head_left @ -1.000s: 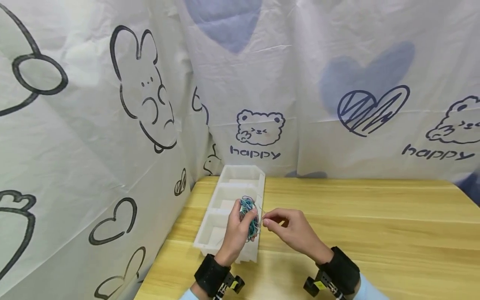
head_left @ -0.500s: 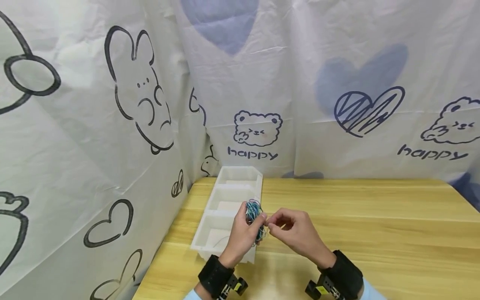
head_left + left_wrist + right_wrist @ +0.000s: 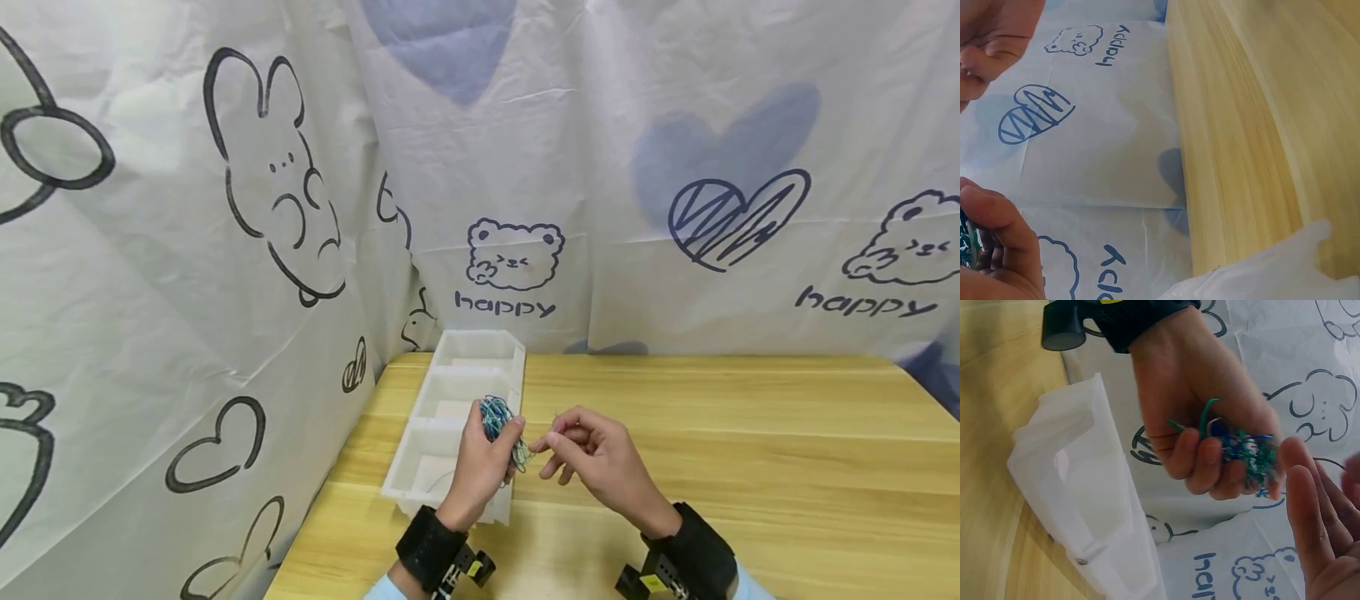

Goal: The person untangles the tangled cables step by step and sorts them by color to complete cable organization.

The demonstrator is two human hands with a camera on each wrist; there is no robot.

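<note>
My left hand [image 3: 483, 454] grips a tangled bundle of thin blue, green and white strands [image 3: 495, 417] above the right side of the white box. The thumb lies across it. In the right wrist view, the other fingers curl round the bundle [image 3: 1250, 456], and green ends stick out between them. A loose loop hangs from its right side in the head view. Just right of it is my right hand [image 3: 600, 454], its fingers spread and fairly straight, fingertips right at that loop. The right wrist view has these fingers [image 3: 1310, 512] close beside the bundle.
A white box [image 3: 408, 454] with three compartments stands at the left of the wooden table [image 3: 712, 467]. A thin strand [image 3: 442, 481] curves inside its nearest compartment. Printed white cloth [image 3: 637, 150] hangs along the back and left.
My right fingers, pinched together near the bundle before, have spread apart. My left hand went right, then slightly back left, and a greenish loop now shows at the bundle's lower right.
</note>
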